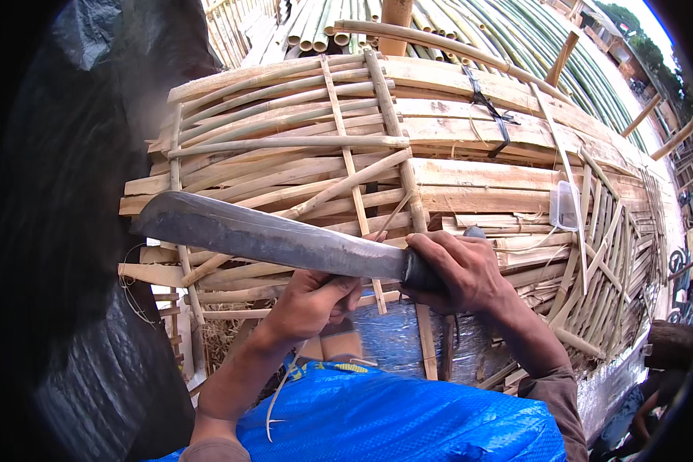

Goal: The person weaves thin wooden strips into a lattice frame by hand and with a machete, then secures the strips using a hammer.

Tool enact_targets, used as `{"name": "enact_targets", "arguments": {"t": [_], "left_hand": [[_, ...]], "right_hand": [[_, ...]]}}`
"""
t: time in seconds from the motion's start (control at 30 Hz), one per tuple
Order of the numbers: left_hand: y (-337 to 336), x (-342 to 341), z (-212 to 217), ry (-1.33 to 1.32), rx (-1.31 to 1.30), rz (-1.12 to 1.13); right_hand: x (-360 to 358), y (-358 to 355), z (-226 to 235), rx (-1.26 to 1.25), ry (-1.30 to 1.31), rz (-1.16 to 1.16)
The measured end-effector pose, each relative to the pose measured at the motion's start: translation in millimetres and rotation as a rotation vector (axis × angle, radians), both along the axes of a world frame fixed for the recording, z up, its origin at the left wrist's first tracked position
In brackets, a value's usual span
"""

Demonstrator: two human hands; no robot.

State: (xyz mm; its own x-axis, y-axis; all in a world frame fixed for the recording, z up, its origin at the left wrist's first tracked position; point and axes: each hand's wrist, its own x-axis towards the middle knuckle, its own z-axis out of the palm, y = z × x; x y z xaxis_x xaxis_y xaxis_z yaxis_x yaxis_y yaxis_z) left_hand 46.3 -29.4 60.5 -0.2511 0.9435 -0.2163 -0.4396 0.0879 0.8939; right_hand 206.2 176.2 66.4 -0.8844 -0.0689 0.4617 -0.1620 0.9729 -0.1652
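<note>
My right hand (458, 269) is wrapped round the dark handle of a machete (285, 235). Its broad, worn grey blade stretches to the left across the picture, over the wooden pieces. Just below the blade, near the handle, my left hand (316, 302) is closed in a pinch. A thin pale strip (282, 389) hangs from it, curling at its lower end over a blue sheet (408, 412) on my lap. Another thin length shows above the blade between my hands; whether it is the same strip is hidden by the blade and fingers.
A slatted bamboo frame (373, 115) lies ahead over stacked timber (470, 173). A clear plastic container (565, 206) sits at the right, beside bundled sticks (593, 277). Long green bamboo poles (508, 46) lie beyond. Dark plastic sheeting (85, 231) hangs at the left.
</note>
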Motion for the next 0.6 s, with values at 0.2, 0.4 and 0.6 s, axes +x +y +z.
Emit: {"name": "enact_targets", "arguments": {"t": [0.2,0.4,0.6], "left_hand": [[-4.4,-1.1,-4.7,-0.067,0.051,-0.077],[-11.1,-1.5,-9.8,-0.057,0.041,-0.131],[-5.0,4.7,-0.1,-0.114,0.014,-0.091]], "right_hand": [[6.5,3.8,-0.1,0.047,0.050,0.016],[10.5,16.9,13.6,0.015,0.019,-0.005],[23.0,19.3,11.1,-0.041,0.036,-0.045]]}}
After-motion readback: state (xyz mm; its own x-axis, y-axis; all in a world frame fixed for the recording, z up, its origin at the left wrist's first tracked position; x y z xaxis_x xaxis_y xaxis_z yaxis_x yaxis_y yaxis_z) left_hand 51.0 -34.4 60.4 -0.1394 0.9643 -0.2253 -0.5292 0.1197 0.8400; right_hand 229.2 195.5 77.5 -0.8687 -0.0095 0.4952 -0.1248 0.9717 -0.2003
